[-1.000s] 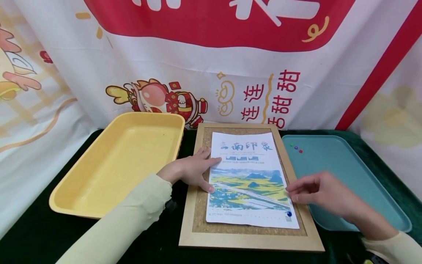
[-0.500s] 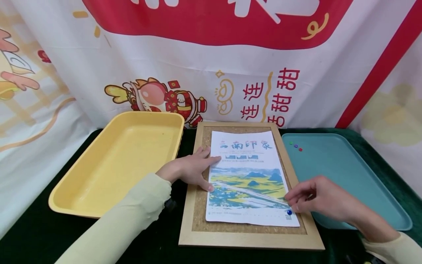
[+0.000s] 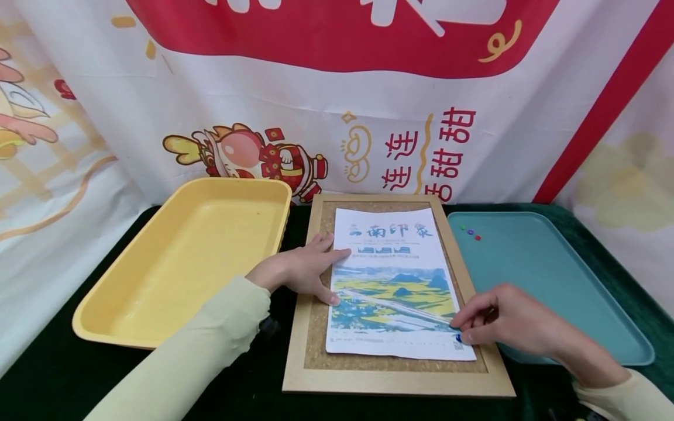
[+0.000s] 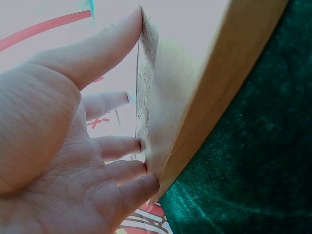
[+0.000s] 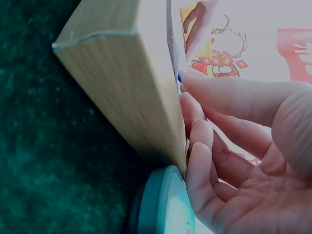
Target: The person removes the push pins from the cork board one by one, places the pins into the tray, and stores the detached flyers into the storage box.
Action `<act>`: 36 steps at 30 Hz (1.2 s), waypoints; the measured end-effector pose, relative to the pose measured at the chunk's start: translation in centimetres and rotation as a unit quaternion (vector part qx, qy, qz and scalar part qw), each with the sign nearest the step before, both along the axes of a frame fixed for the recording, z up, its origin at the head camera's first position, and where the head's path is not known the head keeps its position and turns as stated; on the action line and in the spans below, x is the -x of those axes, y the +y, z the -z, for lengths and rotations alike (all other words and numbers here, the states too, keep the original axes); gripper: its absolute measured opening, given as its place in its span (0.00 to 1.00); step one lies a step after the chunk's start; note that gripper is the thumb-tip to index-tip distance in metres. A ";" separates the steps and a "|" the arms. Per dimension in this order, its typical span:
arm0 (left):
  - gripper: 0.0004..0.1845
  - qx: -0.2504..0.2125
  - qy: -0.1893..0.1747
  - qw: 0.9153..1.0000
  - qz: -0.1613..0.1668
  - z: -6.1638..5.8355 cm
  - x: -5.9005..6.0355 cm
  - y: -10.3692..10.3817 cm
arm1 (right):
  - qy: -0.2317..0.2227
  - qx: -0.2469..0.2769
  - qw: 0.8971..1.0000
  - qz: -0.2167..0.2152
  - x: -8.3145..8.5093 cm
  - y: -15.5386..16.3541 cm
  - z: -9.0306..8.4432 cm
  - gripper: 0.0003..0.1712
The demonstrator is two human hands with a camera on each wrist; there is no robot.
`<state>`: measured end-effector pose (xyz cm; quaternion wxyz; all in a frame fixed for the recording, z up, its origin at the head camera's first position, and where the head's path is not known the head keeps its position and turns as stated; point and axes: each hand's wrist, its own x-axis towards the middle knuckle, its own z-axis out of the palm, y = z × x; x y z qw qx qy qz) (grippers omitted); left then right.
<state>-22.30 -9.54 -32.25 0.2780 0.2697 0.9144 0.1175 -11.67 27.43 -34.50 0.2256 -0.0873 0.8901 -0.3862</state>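
A printed sheet [image 3: 392, 345] with a landscape picture lies on a wood-framed cork board [image 3: 363, 363]. My left hand [image 3: 305, 266] spreads straight fingers over the board's left side, with thumb and fingertips on the sheet's left edge. In the left wrist view, the fingers [image 4: 119, 146] reach across the wooden frame [image 4: 190, 112]. At the sheet's lower right corner sits a blue pushpin [image 3: 458, 338]. My right hand [image 3: 508, 321] has curled fingers there and pinches the pin between thumb and index. Only a sliver of blue shows by the thumb [image 5: 229, 95] in the right wrist view.
A yellow tray [image 3: 184, 263] stands left of the board. To the right is a teal tray [image 3: 547, 263] with a few small coloured pins [image 3: 471, 233] near its far left corner. Dark green cloth [image 3: 253, 386] covers the table, and a printed curtain [image 3: 295, 93] hangs behind.
My right hand has come down along the sheet's right edge to the blue pushpin, closing thumb and index on it. The left hand stays in place on the board.
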 end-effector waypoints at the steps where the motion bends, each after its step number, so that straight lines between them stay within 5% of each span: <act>1: 0.53 0.001 0.000 1.000 -0.002 0.0 0.0 -0.1 | 0.002 0.000 1.000 -0.002 0.0 -0.1 0.0 0.10; 36: 0.53 -0.004 0.000 1.000 0.001 -0.1 0.0 -0.1 | 0.016 -0.007 0.999 -0.029 -0.2 -0.4 0.3 0.02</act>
